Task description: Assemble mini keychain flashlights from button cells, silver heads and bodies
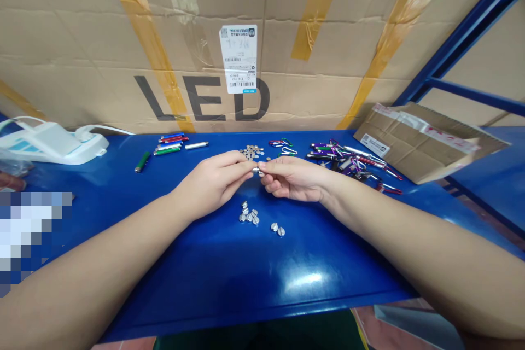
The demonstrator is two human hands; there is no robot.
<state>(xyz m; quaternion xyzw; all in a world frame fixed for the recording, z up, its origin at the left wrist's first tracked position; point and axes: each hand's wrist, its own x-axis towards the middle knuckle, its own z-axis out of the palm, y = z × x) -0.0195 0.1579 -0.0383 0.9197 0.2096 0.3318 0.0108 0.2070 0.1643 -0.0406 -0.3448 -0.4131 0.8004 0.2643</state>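
Pinching silver part [257,170] between left hand [211,183] and right hand [293,178], fingertips together over blue table [205,284]; button cells [251,152] behind, slotted screws [249,216] in front; few lights [170,145] lined left, bigger heap [348,158] right.

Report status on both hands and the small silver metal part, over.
Left hand, right hand pinching small silver metal part between them. Loose slotted silver screws on blue metal bench, apart from hands.

A small metal part [257,170] between the left grip [211,183] and right grip [293,178] is largely concealed; the patch [33,235] far left of both grips is pixelated beyond identification.
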